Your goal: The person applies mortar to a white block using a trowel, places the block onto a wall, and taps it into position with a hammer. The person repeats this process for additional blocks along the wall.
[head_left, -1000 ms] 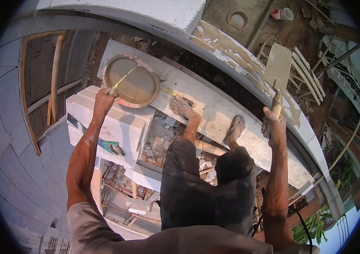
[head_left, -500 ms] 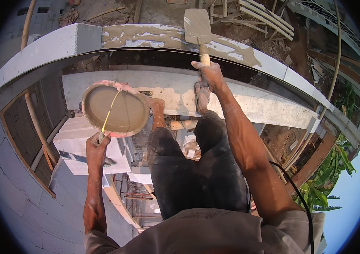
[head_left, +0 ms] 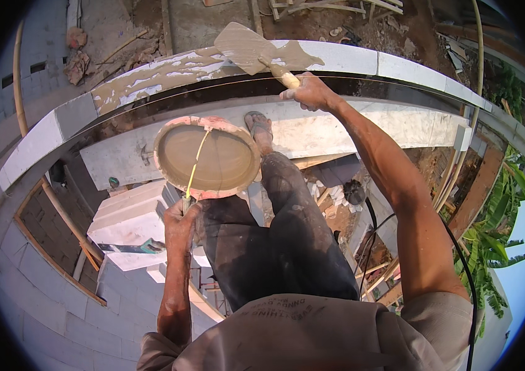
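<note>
My left hand (head_left: 181, 226) grips a yellow rope handle (head_left: 197, 162) stretched across a reddish-rimmed basin (head_left: 158, 143). Wet grey-brown mortar (head_left: 225, 159) fills much of the basin, which hangs by my left knee. My right hand (head_left: 313, 93) is closed round the wooden handle of a trowel (head_left: 245, 49). The trowel's broad blade, smeared with mortar, lies over the top of a white block wall (head_left: 349, 57), pointing away and to the left. A ragged layer of mortar (head_left: 151, 75) covers the wall top left of the blade, with a patch just right of it.
A thin string (head_left: 169, 91) runs along the wall's near side. My sandalled foot (head_left: 260, 128) stands on a pale plank (head_left: 318, 133). White blocks (head_left: 129, 213) with a handsaw (head_left: 129, 248) on them sit at left. A bamboo pole (head_left: 478, 55) rises at right; a black cable (head_left: 460, 253) hangs by my arm.
The view and my body have shifted right along the wall. The basin has come rightward over my left leg. The trowel blade has turned left and come down over the mortar.
</note>
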Demonstrator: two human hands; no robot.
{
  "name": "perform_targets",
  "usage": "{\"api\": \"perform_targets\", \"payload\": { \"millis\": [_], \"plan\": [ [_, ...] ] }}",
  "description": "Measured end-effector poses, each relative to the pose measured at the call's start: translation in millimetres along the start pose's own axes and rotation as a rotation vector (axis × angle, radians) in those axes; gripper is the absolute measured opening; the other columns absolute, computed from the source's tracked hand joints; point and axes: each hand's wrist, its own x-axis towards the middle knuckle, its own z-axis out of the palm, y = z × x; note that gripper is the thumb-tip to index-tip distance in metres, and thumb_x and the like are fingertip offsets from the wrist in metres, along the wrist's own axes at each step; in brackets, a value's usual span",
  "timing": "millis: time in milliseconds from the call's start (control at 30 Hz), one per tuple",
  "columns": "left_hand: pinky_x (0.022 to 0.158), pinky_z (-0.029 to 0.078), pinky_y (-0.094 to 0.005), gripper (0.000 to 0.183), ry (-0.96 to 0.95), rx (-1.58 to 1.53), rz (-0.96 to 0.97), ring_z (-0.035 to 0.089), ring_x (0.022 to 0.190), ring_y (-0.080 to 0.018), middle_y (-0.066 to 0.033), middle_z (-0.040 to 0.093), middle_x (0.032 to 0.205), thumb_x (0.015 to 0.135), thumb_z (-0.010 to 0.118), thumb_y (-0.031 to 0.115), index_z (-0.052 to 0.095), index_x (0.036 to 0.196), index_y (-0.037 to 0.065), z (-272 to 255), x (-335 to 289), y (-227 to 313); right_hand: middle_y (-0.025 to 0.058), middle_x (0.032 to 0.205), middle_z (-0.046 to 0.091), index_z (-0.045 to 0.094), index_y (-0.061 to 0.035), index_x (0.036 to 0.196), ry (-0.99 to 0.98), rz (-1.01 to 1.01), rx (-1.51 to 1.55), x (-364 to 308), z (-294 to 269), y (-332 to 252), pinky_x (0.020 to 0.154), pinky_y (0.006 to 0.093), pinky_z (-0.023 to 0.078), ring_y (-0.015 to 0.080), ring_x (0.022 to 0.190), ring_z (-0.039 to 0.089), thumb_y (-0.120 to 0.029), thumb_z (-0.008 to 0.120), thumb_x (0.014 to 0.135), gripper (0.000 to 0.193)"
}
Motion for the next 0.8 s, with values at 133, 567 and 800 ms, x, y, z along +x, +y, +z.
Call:
{"api": "perform_targets", "payload": {
  "millis": [133,567,800],
  "plan": [
    [0.057,0.035,-0.0233,0.012,0.011,0.006,-0.09,0.045,0.064,-0.0049,0.0044,0.058,0.073,0.086,0.066,0.011,0.069,0.086,-0.001,32,-15,12,0.0074,0.064,0.058,0.063,0.0036,0.09,-0.066,-0.006,-0.073,-12,-25,13,0.043,0.0292,0.047,0.0155,0.05,0.059,-0.031,0.075,0.074,0.04],
    [0.045,0.035,-0.0243,0.015,0.177,0.032,-0.055,0.047,0.051,-0.0063,0.0031,0.056,0.065,0.084,0.062,0.015,0.069,0.085,0.002,82,-8,-7,0.0019,0.058,0.051,0.056,-0.0023,0.081,-0.158,0.158,0.209,-29,-4,78,0.034,0.0275,0.035,0.0109,0.042,0.049,-0.022,0.076,0.08,0.028],
    [0.073,0.045,-0.0281,0.024,0.212,-0.123,-0.074,0.054,0.075,-0.0095,-0.001,0.066,0.082,0.085,0.062,0.011,0.07,0.101,-0.005,101,-7,-22,0.0026,0.059,0.053,0.058,-0.0021,0.086,-0.218,0.188,0.192,-42,-35,124,0.036,0.0274,0.037,0.0119,0.042,0.05,-0.02,0.075,0.079,0.026]
  ]
}}
